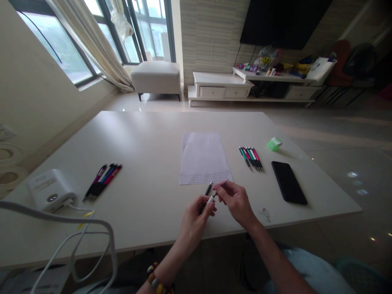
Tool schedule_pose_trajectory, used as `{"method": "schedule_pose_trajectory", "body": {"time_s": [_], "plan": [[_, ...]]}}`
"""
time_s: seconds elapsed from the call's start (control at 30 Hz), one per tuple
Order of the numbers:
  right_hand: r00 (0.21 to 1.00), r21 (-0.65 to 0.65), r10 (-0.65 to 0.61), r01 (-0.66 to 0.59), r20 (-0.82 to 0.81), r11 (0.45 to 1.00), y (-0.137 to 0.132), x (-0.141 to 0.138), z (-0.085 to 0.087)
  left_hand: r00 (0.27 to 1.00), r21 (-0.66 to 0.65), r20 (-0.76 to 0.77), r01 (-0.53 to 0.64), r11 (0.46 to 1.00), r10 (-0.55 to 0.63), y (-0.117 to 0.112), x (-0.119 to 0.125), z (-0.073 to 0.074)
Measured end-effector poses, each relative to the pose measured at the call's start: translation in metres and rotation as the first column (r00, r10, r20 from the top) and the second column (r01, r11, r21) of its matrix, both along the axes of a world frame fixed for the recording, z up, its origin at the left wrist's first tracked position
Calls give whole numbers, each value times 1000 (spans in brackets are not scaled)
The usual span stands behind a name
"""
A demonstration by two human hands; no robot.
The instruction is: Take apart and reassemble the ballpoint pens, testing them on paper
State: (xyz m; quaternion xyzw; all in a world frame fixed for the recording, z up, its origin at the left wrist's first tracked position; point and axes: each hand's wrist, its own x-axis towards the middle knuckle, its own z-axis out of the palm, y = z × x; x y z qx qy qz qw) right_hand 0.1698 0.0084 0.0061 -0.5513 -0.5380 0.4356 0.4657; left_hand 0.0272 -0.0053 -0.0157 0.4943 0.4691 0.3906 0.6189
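Observation:
My left hand grips a pen body, dark at the top and pale near my fingers. My right hand pinches a thin metal-tipped rod, probably a pen refill, close to the pen body. Both hands are over the near part of a white table. Beyond them lies a sheet of paper with small writing along its near edge. The hands do not touch it. A bundle of dark and red pens lies to the left, and several slim coloured pens lie to the right.
A black smartphone and a green eraser lie on the table's right side. A white boxy device with a white cable sits at the near left corner. A bracelet circles my left wrist.

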Motion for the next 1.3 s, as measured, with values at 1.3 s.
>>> {"method": "schedule_pose_trajectory", "body": {"time_s": [1.3], "plan": [[828,46,32,-69,560,997,13,-6,-46,934,154,-116,-319,935,337,1,-13,21]]}}
